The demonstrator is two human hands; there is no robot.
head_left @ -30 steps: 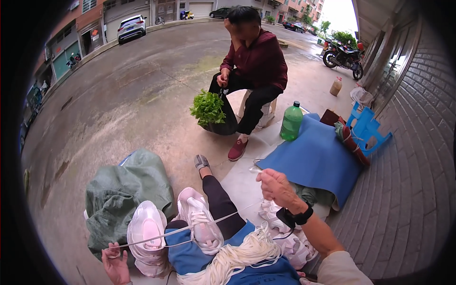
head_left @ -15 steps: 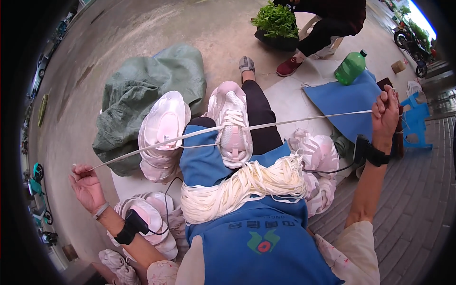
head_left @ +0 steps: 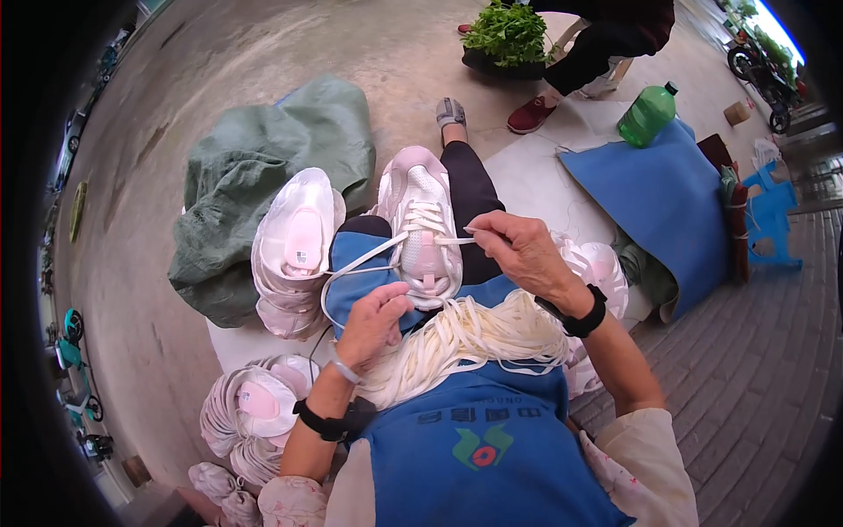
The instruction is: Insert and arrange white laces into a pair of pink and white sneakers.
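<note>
A pink and white sneaker rests on my lap, toe pointing away. A white shoelace is threaded through its upper eyelets. To the right of the tongue, my right hand pinches one lace end between thumb and fingers. The other end curves slackly down the left side toward my left hand. My left hand is beside the heel with its fingers curled together; whether the lace lies in them is hidden. Across my blue apron lies a thick bundle of cream laces, just below both hands.
Stacked shoe uppers lie left, more uppers lower left, and others right. A green sack lies far left. Beyond the blue sheet are a green bottle and blue stool. A person in red shoes sits ahead.
Both hands have come in from far out on either side to the shoe. The lace, stretched taut before, is now slack on the left and short in my right hand.
</note>
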